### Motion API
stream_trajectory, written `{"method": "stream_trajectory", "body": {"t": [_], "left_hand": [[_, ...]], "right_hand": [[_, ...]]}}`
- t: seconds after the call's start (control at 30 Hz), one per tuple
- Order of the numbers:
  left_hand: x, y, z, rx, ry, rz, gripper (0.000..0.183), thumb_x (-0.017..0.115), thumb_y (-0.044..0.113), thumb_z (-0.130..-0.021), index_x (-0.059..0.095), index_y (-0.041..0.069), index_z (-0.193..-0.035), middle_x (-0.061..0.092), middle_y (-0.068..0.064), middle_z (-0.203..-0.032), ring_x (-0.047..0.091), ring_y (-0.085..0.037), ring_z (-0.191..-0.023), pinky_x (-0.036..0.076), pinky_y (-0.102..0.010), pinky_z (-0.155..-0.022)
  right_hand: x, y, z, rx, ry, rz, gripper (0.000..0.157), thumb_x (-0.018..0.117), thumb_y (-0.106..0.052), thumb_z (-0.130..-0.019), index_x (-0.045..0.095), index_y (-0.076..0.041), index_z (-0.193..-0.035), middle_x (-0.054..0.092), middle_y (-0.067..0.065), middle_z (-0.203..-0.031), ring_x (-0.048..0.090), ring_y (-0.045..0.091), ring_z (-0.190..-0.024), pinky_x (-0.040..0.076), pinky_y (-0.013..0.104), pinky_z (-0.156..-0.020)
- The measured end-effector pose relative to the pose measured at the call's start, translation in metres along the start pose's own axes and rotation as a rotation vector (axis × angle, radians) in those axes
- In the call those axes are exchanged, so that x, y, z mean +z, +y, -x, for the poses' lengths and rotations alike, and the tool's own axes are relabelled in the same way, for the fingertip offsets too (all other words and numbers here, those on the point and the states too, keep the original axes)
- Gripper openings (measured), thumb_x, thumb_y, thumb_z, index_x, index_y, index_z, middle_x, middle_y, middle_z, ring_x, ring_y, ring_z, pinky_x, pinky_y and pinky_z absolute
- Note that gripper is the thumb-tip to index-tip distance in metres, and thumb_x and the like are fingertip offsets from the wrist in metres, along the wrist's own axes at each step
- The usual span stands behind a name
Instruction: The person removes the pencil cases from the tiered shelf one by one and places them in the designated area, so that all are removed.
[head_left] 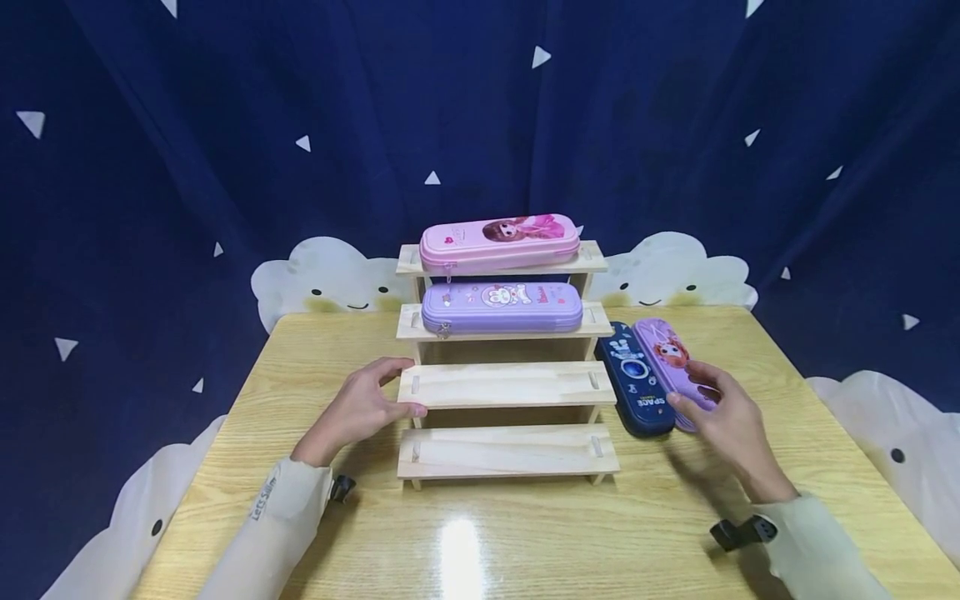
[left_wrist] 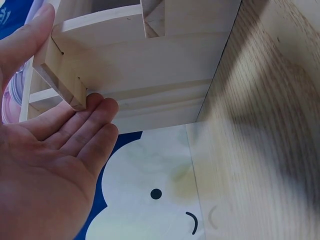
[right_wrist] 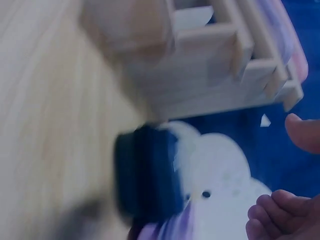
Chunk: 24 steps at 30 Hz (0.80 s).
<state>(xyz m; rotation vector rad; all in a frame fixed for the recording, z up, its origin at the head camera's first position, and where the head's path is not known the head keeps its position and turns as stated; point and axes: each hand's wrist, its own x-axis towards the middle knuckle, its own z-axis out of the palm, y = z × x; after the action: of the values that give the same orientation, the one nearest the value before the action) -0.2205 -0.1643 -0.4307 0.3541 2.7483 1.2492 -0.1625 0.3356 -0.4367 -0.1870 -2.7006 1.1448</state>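
Observation:
A stepped wooden rack (head_left: 506,385) stands on the table. My left hand (head_left: 367,402) grips the left end of its second step from the bottom; in the left wrist view the thumb (left_wrist: 37,32) lies along the board's edge and the fingers (left_wrist: 95,120) reach underneath. My right hand (head_left: 723,414) overlaps the near end of a purple pencil case (head_left: 663,350) with a red-haired doll print. The right wrist view shows its thumb (right_wrist: 305,134) and fingers apart with nothing between them. Left of that case lies a dark blue space-print pencil case (head_left: 636,383), beside the rack.
A pink pencil case (head_left: 498,242) lies on the top step and a lilac one (head_left: 502,307) on the step below. White cloud-shaped panels (head_left: 675,271) edge the wooden table (head_left: 337,533). Behind hangs a navy curtain (head_left: 480,108) with white triangles.

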Motion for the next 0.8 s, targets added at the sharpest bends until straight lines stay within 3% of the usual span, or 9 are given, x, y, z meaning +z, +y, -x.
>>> {"method": "stream_trajectory", "body": {"t": [0.07, 0.13, 0.2, 0.37, 0.43, 0.53, 0.8], "left_hand": [[0.0, 0.0, 0.0, 0.004, 0.0, 0.0, 0.087, 0.09, 0.046, -0.072, 0.054, 0.013, -0.144, 0.054, -0.013, -0.152, 0.05, -0.041, -0.141, 0.042, -0.056, -0.117], [0.001, 0.0, 0.001, 0.005, 0.002, 0.0, 0.085, 0.09, 0.044, -0.073, 0.054, 0.013, -0.144, 0.054, -0.013, -0.152, 0.05, -0.042, -0.141, 0.042, -0.056, -0.117], [0.001, 0.0, 0.001, 0.004, 0.004, 0.001, 0.085, 0.09, 0.044, -0.073, 0.054, 0.013, -0.144, 0.054, -0.012, -0.152, 0.05, -0.042, -0.141, 0.042, -0.057, -0.117], [0.002, -0.002, 0.0, -0.009, -0.001, 0.017, 0.087, 0.09, 0.047, -0.072, 0.054, 0.015, -0.144, 0.053, -0.012, -0.153, 0.049, -0.041, -0.142, 0.04, -0.056, -0.118], [0.003, -0.003, -0.001, -0.012, -0.004, 0.024, 0.087, 0.09, 0.047, -0.072, 0.054, 0.015, -0.144, 0.053, -0.013, -0.153, 0.048, -0.041, -0.142, 0.04, -0.056, -0.119], [0.003, -0.004, 0.0, -0.013, -0.005, 0.027, 0.087, 0.09, 0.049, -0.071, 0.055, 0.016, -0.143, 0.053, -0.013, -0.152, 0.048, -0.042, -0.142, 0.04, -0.057, -0.118], [0.002, -0.004, -0.001, -0.009, -0.006, 0.038, 0.091, 0.09, 0.054, -0.067, 0.055, 0.016, -0.143, 0.053, -0.012, -0.152, 0.048, -0.041, -0.142, 0.042, -0.056, -0.118]], "right_hand": [[0.0, -0.011, 0.0, -0.015, -0.003, -0.035, 0.075, 0.07, -0.043, -0.094, 0.04, -0.008, -0.154, 0.052, 0.021, -0.149, 0.051, 0.039, -0.13, 0.045, 0.015, -0.09], [0.001, -0.02, 0.0, -0.031, -0.007, -0.067, 0.075, 0.071, -0.042, -0.094, 0.04, -0.01, -0.154, 0.051, 0.02, -0.149, 0.051, 0.037, -0.13, 0.042, 0.006, -0.083], [0.002, -0.029, -0.001, -0.039, -0.014, -0.092, 0.075, 0.071, -0.042, -0.095, 0.038, -0.013, -0.156, 0.05, 0.02, -0.15, 0.05, 0.036, -0.128, 0.045, 0.003, -0.076], [0.004, -0.047, -0.006, -0.083, -0.013, -0.127, 0.075, 0.073, -0.039, -0.094, 0.039, -0.014, -0.156, 0.05, 0.017, -0.152, 0.05, 0.032, -0.13, 0.042, 0.0, -0.083], [0.005, -0.053, -0.01, -0.11, -0.013, -0.145, 0.073, 0.074, -0.035, -0.093, 0.04, -0.013, -0.154, 0.051, 0.016, -0.151, 0.051, 0.028, -0.13, 0.035, -0.004, -0.088], [0.009, -0.06, -0.018, -0.153, -0.017, -0.16, 0.072, 0.075, -0.032, -0.093, 0.041, -0.013, -0.154, 0.051, 0.015, -0.151, 0.051, 0.025, -0.129, 0.037, -0.003, -0.09], [0.017, -0.08, -0.044, -0.252, -0.059, -0.25, 0.071, 0.076, -0.027, -0.092, 0.042, -0.012, -0.152, 0.049, 0.013, -0.154, 0.048, 0.034, -0.14, 0.039, 0.001, -0.103]]}}
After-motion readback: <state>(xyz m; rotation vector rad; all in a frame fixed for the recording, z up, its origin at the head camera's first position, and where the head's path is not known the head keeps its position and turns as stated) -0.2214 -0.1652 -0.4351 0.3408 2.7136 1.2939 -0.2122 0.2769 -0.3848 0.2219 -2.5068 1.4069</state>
